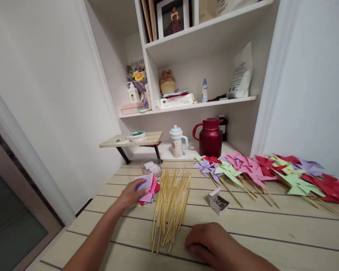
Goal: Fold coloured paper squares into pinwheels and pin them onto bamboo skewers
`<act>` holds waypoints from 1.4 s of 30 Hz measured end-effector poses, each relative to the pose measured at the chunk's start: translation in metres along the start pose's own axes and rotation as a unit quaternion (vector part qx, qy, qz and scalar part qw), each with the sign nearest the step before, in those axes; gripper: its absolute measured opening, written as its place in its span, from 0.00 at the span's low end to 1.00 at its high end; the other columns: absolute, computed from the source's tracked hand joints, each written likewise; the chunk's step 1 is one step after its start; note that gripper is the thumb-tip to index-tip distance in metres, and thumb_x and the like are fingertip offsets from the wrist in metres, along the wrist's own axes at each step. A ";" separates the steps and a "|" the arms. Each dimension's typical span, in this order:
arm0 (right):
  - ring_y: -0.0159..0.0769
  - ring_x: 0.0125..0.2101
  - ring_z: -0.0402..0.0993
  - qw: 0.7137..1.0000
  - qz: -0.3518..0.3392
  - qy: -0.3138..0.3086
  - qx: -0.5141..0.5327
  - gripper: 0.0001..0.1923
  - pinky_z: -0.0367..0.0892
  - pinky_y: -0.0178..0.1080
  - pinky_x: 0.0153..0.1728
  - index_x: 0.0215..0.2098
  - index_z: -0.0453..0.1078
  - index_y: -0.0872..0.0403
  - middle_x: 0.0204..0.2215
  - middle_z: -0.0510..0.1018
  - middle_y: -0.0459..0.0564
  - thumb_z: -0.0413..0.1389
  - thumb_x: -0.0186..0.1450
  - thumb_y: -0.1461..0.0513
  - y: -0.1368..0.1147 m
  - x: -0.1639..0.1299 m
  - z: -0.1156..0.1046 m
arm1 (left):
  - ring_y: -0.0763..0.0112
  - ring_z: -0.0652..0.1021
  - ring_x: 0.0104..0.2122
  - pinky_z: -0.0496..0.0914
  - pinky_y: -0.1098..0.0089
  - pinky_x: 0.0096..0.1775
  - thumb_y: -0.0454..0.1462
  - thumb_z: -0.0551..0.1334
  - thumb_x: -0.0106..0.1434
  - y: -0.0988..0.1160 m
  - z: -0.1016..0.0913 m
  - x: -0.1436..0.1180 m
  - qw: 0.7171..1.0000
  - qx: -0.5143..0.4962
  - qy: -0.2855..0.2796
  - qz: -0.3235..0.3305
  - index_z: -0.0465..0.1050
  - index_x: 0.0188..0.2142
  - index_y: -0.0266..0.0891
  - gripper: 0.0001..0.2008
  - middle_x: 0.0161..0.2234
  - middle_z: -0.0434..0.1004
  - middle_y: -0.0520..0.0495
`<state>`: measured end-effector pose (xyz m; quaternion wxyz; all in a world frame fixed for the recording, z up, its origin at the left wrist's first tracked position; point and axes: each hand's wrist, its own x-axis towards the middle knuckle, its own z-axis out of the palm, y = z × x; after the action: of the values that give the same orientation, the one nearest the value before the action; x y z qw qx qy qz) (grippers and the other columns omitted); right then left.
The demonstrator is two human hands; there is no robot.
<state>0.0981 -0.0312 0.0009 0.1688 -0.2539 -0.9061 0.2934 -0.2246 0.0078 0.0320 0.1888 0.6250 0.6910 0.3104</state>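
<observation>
My left hand (132,194) is at a stack of coloured paper sheets (148,184), with its fingers and thumb closed on a lilac sheet on top. Pink and red sheets show beneath it. Beside the stack, a bundle of thin wooden sticks (171,210) lies loosely spread on the slatted table. My right hand (205,241) rests on the tabletop right of the sticks' near ends, its fingers curled in; nothing shows in them. A small open box of metal fasteners (219,203) stands beyond that hand. Several paper pinwheels on sticks (251,169) lie at the right.
A clear plastic container (151,167) sits behind the paper. Along the back stand a small raised shelf (110,143) with round tape-like rolls (137,136), a pale cup (177,145) and a red jug (211,138). White shelving (209,105) rises behind the table.
</observation>
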 end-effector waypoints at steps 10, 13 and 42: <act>0.34 0.35 0.77 1.000 0.007 -0.004 -0.003 0.13 0.64 0.31 0.37 0.37 0.79 0.49 0.35 0.83 0.46 0.51 0.64 0.66 -0.001 0.000 0.000 | 0.66 0.76 0.32 0.69 0.68 0.32 0.48 0.71 0.46 0.018 -0.013 -0.011 0.983 -0.168 -0.042 -0.066 0.78 0.47 0.37 0.30 0.47 0.79 0.40; 0.33 0.35 0.77 1.000 0.010 -0.002 -0.004 0.13 0.64 0.30 0.36 0.37 0.79 0.49 0.35 0.83 0.46 0.51 0.64 0.66 0.000 -0.001 0.001 | 0.67 0.75 0.32 0.67 0.69 0.32 0.48 0.71 0.46 0.018 -0.014 -0.011 0.980 -0.177 -0.039 -0.077 0.79 0.46 0.36 0.30 0.46 0.79 0.41; 0.35 0.36 0.78 0.999 0.012 -0.012 -0.032 0.14 0.65 0.31 0.38 0.39 0.79 0.49 0.35 0.83 0.47 0.52 0.64 0.65 -0.006 0.001 -0.003 | 0.64 0.79 0.35 0.72 0.65 0.38 0.46 0.68 0.55 0.012 -0.010 -0.003 0.984 -0.160 0.008 -0.074 0.78 0.40 0.35 0.19 0.45 0.79 0.43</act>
<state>0.0964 -0.0335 0.0076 0.1463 -0.2661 -0.9140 0.2691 -0.2220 0.0029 0.0471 0.3037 0.5315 0.6779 0.4071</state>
